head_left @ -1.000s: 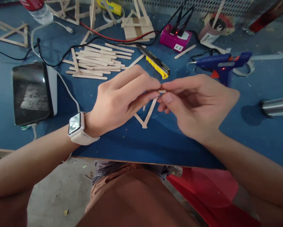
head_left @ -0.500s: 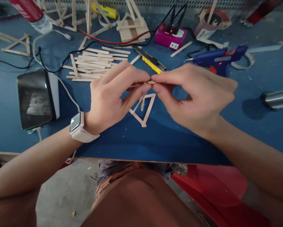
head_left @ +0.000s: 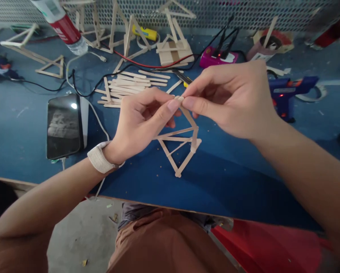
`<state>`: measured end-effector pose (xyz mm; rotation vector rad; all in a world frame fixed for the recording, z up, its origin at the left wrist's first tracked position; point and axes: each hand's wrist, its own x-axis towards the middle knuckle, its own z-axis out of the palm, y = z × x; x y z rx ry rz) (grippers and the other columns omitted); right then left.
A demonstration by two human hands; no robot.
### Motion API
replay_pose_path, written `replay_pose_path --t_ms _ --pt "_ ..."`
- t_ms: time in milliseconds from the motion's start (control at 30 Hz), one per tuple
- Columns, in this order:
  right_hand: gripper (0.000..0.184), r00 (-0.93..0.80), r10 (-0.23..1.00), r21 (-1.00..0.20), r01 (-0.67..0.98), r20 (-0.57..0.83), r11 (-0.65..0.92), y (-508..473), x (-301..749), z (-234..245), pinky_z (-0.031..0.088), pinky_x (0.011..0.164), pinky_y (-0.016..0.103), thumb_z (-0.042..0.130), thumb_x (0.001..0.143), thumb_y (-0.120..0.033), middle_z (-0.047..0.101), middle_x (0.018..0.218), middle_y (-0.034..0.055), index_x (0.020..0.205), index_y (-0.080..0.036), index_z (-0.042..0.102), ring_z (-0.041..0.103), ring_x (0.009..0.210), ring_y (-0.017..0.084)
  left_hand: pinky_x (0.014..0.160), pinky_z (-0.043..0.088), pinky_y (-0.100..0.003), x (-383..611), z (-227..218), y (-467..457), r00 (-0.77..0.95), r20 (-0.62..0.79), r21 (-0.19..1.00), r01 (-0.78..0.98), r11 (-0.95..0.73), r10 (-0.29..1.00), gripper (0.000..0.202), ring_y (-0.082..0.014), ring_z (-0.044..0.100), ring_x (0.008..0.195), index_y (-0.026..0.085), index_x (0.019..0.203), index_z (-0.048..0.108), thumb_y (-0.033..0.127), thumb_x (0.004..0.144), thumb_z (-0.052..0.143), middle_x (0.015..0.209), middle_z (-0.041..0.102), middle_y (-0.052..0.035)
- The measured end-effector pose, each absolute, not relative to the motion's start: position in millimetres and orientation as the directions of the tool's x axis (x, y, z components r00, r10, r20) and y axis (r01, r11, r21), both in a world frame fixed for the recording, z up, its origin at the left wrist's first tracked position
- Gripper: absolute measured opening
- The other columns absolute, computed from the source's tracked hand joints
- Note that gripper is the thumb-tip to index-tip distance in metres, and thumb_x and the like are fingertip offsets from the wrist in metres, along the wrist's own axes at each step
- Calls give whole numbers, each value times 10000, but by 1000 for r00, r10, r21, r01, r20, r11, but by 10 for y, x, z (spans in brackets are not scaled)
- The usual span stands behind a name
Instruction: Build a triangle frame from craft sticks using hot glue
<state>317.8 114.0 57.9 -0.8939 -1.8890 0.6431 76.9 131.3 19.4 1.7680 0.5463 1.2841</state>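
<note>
Both hands meet over the middle of the table, pinching the upper corner of a popsicle-stick frame. My left hand grips the joint from the left between thumb and fingertips. From the right, my right hand pinches the same corner. The frame is built of flat wooden sticks; its lower triangle shows below the hands, near the table's front edge. My left fingers hide part of the upper sticks. Behind the hands lies a pile of loose popsicle sticks.
A blue glue gun stands right of my right hand, and a utility knife lies behind it. A phone with a white cable is at left. Further back are a purple power adapter, a bottle and other stick frames.
The view has shifted, so the table things appear further right and lower. My hands have turned, and more of the held frame shows below them. Both hands still pinch its corner.
</note>
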Motion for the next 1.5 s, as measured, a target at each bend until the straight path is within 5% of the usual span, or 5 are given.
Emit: replay_pose_path --t_ms 200,633,967,1267,1500 --pt "170 -270 790 -750 257 550 609 1081 3164 477 640 553 304 1035 1039 -368 857 868 -28 1010 -289 887 780 679 161 640 740 -289 771 188 1280 417 511 858 -198 -474 751 258 -161 869 727 287 1043 915 521 1149 915 923 900 2" --pt "493 -293 844 -842 176 450 510 1174 3205 307 688 603 360 1001 978 -773 813 799 3 1037 -292 912 725 644 184 497 643 -223 839 106 1249 413 360 927 -257 -273 837 367 -145 812 641 263 996 748 548 1124 940 861 801 6" --pt "171 -216 809 -806 124 547 579 1106 3146 274 619 516 268 1021 1037 -431 795 760 -50 1026 -306 905 702 575 131 484 626 -226 850 69 1243 405 413 907 -267 -326 816 313 -139 778 620 285 1065 763 552 1149 906 867 787 18" --pt "236 -252 810 -816 111 530 568 1075 3120 305 623 506 263 1044 1035 -456 815 758 -51 1021 -281 885 732 573 138 587 662 -254 822 53 1308 356 551 832 -174 -526 754 393 -145 831 703 259 1077 756 622 1144 894 974 813 0" --pt "327 -287 876 -893 122 387 434 1123 3175 326 700 610 354 1044 1007 -570 803 770 -19 1047 -274 911 706 603 170 545 602 -195 836 77 1262 376 463 886 -210 -413 802 304 -121 841 759 279 1061 755 534 1199 845 970 792 13"
